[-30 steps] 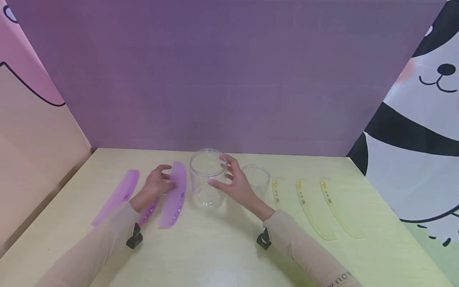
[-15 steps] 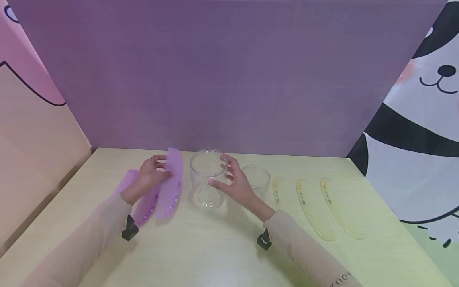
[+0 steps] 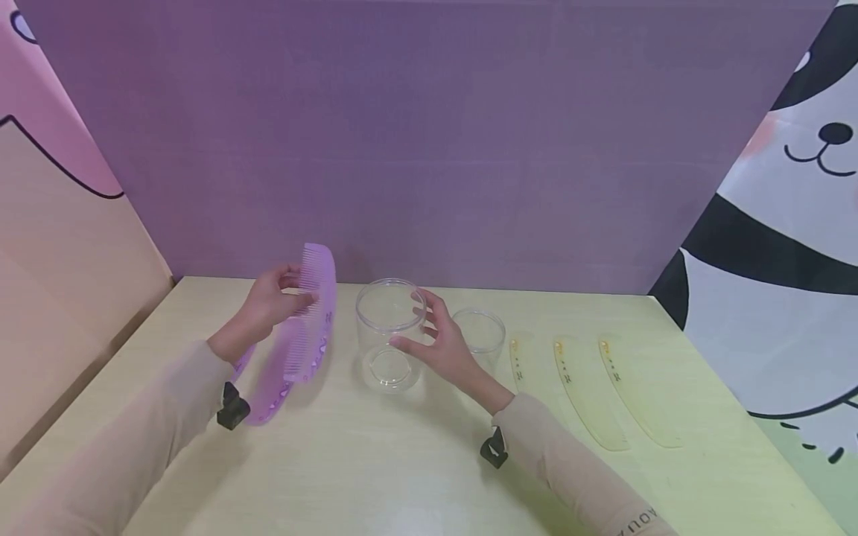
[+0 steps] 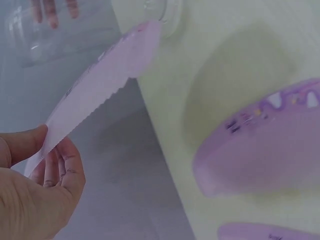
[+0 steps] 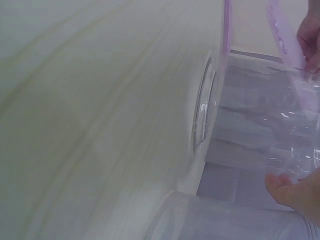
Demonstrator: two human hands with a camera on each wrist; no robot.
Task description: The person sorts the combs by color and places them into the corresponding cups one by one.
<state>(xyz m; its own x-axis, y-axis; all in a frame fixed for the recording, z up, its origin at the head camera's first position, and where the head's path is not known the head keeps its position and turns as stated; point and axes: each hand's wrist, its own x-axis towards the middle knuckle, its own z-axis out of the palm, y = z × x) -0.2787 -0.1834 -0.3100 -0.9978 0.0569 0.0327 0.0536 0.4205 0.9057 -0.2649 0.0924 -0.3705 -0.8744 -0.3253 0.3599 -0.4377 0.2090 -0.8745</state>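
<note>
Pinched between the thumb and fingers of my left hand [image 3: 264, 305] is a purple comb [image 3: 319, 313], raised nearly upright with its teeth toward the palm. In the left wrist view the thumb presses one face of this comb [image 4: 95, 90] near its end. My right hand [image 3: 444, 344] grips the right side of a clear round jar [image 3: 374, 339], thumb in front and fingers behind; the jar is open at the top and stands on the table. Two more purple combs lie under the left arm: one comb [image 3: 270, 391] partly covered, another comb [image 4: 265, 231] mostly hidden.
A second clear jar [image 3: 494, 339] stands just right of the first, partly behind my right hand. Three pale yellow combs, among them a middle comb [image 3: 590, 409], lie on the right of the wooden table [image 3: 402, 476]. A purple panel [image 3: 429, 149] rises behind the table's back edge.
My left hand has lifted the purple comb off the table, up and slightly left toward the back edge. The right hand and the jar have stayed in place.
</note>
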